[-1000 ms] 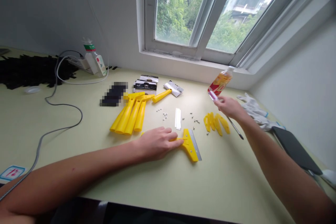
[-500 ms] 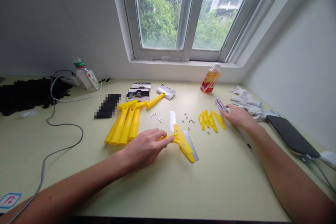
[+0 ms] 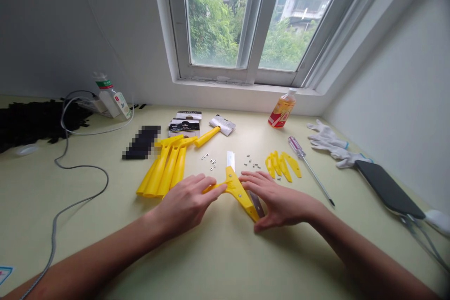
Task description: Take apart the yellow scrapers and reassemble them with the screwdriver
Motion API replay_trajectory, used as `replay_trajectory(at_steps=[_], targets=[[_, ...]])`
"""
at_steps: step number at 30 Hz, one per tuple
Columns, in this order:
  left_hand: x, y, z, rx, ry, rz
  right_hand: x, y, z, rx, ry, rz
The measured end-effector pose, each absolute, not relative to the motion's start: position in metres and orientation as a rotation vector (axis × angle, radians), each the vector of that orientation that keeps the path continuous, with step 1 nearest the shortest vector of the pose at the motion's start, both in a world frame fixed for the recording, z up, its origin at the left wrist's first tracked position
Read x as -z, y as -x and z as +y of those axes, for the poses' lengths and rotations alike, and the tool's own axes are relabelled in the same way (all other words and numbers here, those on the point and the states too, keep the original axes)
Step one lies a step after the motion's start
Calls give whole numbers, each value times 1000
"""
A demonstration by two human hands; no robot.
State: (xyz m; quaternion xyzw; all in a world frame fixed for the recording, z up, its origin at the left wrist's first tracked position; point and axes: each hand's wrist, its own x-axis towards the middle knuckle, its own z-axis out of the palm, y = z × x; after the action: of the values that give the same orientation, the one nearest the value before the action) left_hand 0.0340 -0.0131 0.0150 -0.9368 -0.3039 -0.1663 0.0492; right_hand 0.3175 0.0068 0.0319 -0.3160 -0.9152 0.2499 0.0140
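Observation:
My left hand (image 3: 190, 197) is closed round the handle of a yellow scraper (image 3: 239, 192), with the index finger laid along its neck. Two screws show in the scraper's head. My right hand (image 3: 277, 197) spans the metal blade (image 3: 256, 204) at the head's right side, thumb at the lower end and fingers near the upper end, partly covering it. A screwdriver (image 3: 311, 168) with a clear, purplish handle lies to the right. Beyond the scraper are loose blades (image 3: 230, 159), small screws (image 3: 251, 164), nuts (image 3: 213, 163) and yellow plastic plates (image 3: 281, 165).
Several yellow handles (image 3: 165, 168) lie at left beside a black pixelated item (image 3: 142, 143). Packaging cards (image 3: 184, 127), a drink bottle (image 3: 282, 108) and a white bottle (image 3: 112, 98) stand farther back. White gloves (image 3: 326, 140), a phone (image 3: 386, 187) and a cable (image 3: 59, 211) flank the table.
My right hand has let go of the screwdriver, which now lies on the table, and has moved left to the scraper's blade. My left hand keeps its hold on the scraper.

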Motion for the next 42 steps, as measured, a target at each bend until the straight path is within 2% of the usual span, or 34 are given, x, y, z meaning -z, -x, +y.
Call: replay_trajectory(at_steps=[4, 10, 14, 29, 36, 38, 42], targets=[[-11, -34, -12, 501, 2884, -945, -39, -325, 12, -761, 1050, -2750], [-7, -34, -11, 490, 2914, -959, -48, -397, 46, -491, 1581, -2457], [-5, -35, -11, 440, 2932, -964, -40, -430, 62, -455, 1719, -2468], [-5, -36, -13, 444, 2960, -976, -32, -388, 46, -351, 1421, -2752], [-3, -38, -14, 394, 2961, -963, -12, -356, 47, 69, 1260, -2430], [-3, -38, -14, 375, 2952, -960, -18, -347, 40, -130, 1261, -2331], [-5, -40, -17, 355, 2908, -922, -27, -324, 18, -1059, 1285, -2102]])
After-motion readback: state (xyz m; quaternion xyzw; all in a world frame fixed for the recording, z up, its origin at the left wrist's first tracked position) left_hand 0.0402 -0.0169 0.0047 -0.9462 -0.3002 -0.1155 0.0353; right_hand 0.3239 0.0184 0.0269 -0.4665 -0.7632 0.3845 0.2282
